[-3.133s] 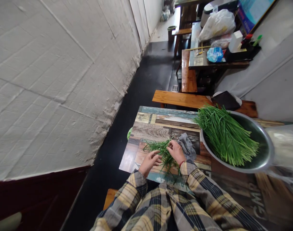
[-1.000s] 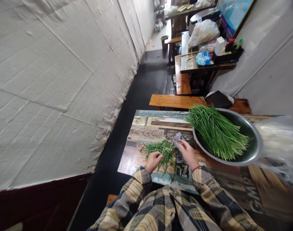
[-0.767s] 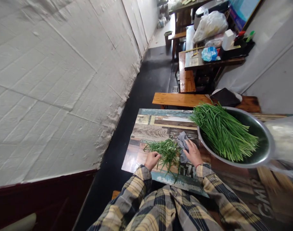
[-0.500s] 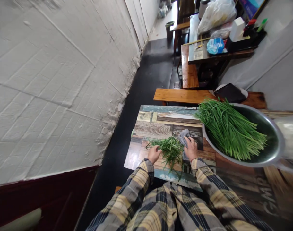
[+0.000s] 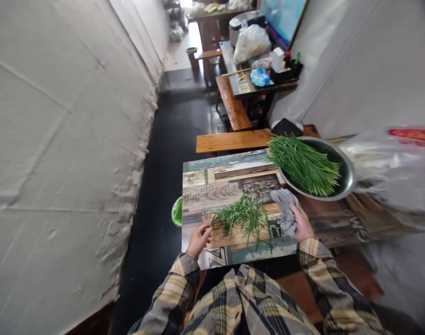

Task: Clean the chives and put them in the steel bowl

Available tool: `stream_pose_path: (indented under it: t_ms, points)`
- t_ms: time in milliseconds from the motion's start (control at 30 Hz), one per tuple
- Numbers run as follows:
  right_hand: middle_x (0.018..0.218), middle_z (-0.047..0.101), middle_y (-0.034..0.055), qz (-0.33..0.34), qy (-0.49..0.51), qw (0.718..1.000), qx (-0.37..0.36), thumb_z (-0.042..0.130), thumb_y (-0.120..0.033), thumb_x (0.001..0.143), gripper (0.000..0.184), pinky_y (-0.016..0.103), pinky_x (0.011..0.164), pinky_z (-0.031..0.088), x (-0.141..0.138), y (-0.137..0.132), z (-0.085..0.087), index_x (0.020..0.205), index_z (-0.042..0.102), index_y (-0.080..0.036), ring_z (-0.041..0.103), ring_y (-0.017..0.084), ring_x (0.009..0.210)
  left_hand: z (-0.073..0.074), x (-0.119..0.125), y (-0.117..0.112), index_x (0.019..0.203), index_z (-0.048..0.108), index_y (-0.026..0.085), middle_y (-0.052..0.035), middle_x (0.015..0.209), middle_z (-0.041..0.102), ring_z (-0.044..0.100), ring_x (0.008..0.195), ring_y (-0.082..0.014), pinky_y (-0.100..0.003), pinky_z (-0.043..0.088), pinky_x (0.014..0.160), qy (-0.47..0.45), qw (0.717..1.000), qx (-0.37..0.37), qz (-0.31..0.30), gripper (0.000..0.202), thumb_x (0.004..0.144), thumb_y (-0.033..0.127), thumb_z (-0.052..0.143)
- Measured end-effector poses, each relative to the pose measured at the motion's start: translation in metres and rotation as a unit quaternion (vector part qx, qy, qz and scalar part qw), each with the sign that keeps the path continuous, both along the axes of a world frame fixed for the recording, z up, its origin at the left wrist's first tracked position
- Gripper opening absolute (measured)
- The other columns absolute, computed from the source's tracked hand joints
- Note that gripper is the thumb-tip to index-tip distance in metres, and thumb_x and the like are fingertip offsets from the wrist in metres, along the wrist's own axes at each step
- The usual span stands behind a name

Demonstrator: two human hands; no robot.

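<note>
A loose pile of green chive scraps [image 5: 243, 217] is spread over the wood-patterned table [image 5: 212, 193] in front of me. Just left of the pile is my left hand [image 5: 199, 241], fingers loosely curved and apart, with nothing visible in them. My right hand [image 5: 302, 224] grips a crumpled grey cloth [image 5: 285, 209] at the right of the pile, clear of the scraps. Further right, a big metal bowl [image 5: 350, 174] holds a thick bunch of long chives [image 5: 305, 165], their tips hanging over its left rim.
A green bin [image 5: 177, 212] shows beyond the table's left edge. Plastic bags [image 5: 390, 163] lie right of the bowl. Behind the table stands a wooden bench [image 5: 233, 141], then another table with a white bag [image 5: 252, 43]. A white wall [image 5: 69, 153] runs along the left.
My right hand has moved right with the cloth, away from the scraps. My left hand has drawn back left from the pile. The view has turned right, showing the green bin and bags.
</note>
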State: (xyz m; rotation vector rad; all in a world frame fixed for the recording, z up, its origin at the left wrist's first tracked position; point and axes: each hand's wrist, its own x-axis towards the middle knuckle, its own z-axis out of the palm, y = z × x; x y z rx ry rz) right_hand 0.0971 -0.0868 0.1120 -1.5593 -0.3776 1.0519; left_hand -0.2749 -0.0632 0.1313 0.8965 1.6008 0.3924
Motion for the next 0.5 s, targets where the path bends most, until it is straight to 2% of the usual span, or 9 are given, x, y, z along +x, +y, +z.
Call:
stream_pose_path:
  t_ms: [67, 133, 233, 333, 400, 500]
  points:
    - [0.105, 0.070, 0.0055, -0.058, -0.052, 0.997, -0.018, 0.065, -0.045, 0.074, 0.047, 0.033, 0.082, 0.054, -0.001, -0.025, -0.005, 0.115, 0.062, -0.023, 0.067, 0.019, 0.092, 0.002, -0.022, -0.001, 0.112, 0.059, 0.011, -0.0010, 0.071, 0.059, 0.052, 0.051, -0.0081, -0.019, 0.035, 0.044, -0.012, 1.000, -0.009, -0.022, 0.060, 0.069, 0.052, 0.063]
    - [0.116, 0.066, 0.0072, -0.095, -0.151, 0.983, -0.042, 0.061, -0.045, 0.076, 0.053, 0.035, 0.090, 0.051, 0.002, -0.051, -0.014, 0.123, 0.058, -0.022, 0.064, 0.020, 0.101, 0.003, -0.042, -0.004, 0.108, 0.061, 0.010, -0.0013, 0.070, 0.059, 0.052, 0.051, -0.0087, -0.019, 0.034, 0.044, -0.015, 0.999, -0.022, -0.034, 0.061, 0.065, 0.053, 0.066]
    - [0.122, 0.063, 0.0128, -0.086, -0.305, 0.942, -0.114, 0.049, -0.043, 0.082, 0.055, 0.039, 0.095, 0.046, 0.012, -0.083, -0.030, 0.132, 0.051, -0.019, 0.059, 0.023, 0.110, 0.003, -0.067, -0.008, 0.105, 0.062, 0.009, -0.0005, 0.068, 0.058, 0.051, 0.050, -0.0088, -0.020, 0.033, 0.043, -0.011, 0.999, -0.034, -0.037, 0.064, 0.059, 0.053, 0.070]
    - [0.123, 0.059, 0.0200, -0.074, -0.359, 0.915, -0.168, 0.045, -0.032, 0.083, 0.049, 0.043, 0.100, 0.040, 0.011, -0.096, -0.049, 0.128, 0.054, -0.015, 0.054, 0.028, 0.115, 0.000, -0.081, -0.011, 0.106, 0.061, 0.008, -0.0006, 0.067, 0.058, 0.051, 0.050, -0.0095, -0.020, 0.034, 0.043, 0.000, 0.997, -0.050, -0.053, 0.067, 0.058, 0.053, 0.072]
    - [0.133, 0.051, 0.0212, -0.072, -0.373, 0.909, -0.170, 0.043, -0.022, 0.081, 0.048, 0.045, 0.107, 0.032, -0.008, -0.092, -0.065, 0.127, 0.055, -0.014, 0.044, 0.029, 0.126, -0.003, -0.085, -0.013, 0.106, 0.062, 0.008, -0.0008, 0.067, 0.059, 0.052, 0.051, -0.0104, -0.021, 0.034, 0.043, 0.011, 0.996, -0.062, -0.064, 0.067, 0.058, 0.054, 0.072]
    - [0.144, 0.040, 0.0160, -0.053, -0.392, 0.904, -0.160, 0.039, -0.011, 0.078, 0.056, 0.048, 0.113, 0.022, -0.066, -0.069, -0.088, 0.132, 0.051, -0.015, 0.029, 0.028, 0.137, -0.006, -0.081, -0.015, 0.104, 0.063, 0.010, -0.0007, 0.067, 0.059, 0.053, 0.051, -0.0113, -0.021, 0.035, 0.043, 0.030, 0.994, -0.073, -0.074, 0.065, 0.057, 0.055, 0.072]
